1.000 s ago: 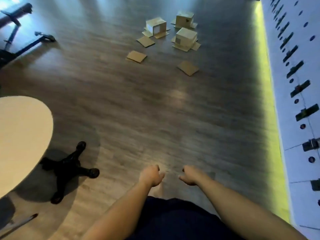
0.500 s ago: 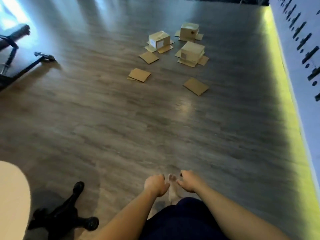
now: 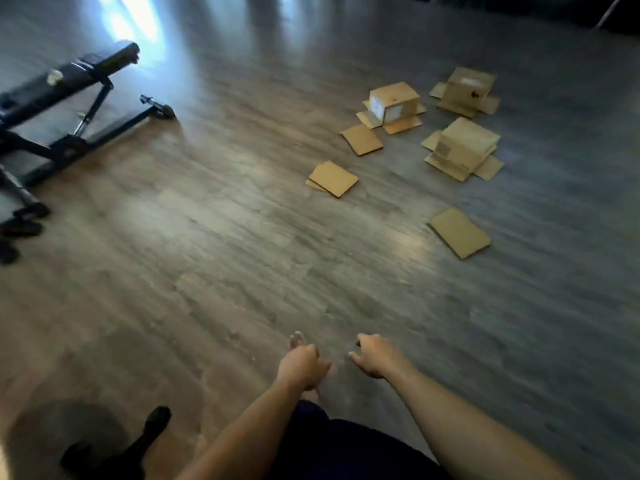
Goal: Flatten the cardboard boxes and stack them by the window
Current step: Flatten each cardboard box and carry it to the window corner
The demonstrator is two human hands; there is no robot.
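Approach step in hand, judged from the empty hands and the boxes well ahead. Left hand at 6 o'clock, fingers loosely curled, grasping nothing. Right hand just beside it, likewise loosely curled and empty. Cardboard all up at 1 to 2 o'clock on the wood floor: three standing boxes with flaps splayed — near-left box, far box, nearest box. Already flat: one piece touching or just beside the near-left box's flaps, a double piece nearer, a third piece at the right. Black weight bench at 10 o'clock, well apart. Window itself not in view; bright glare at 11 o'clock only hints at one. Next move: close in on the boxes, crouch, press the nearest one flat.
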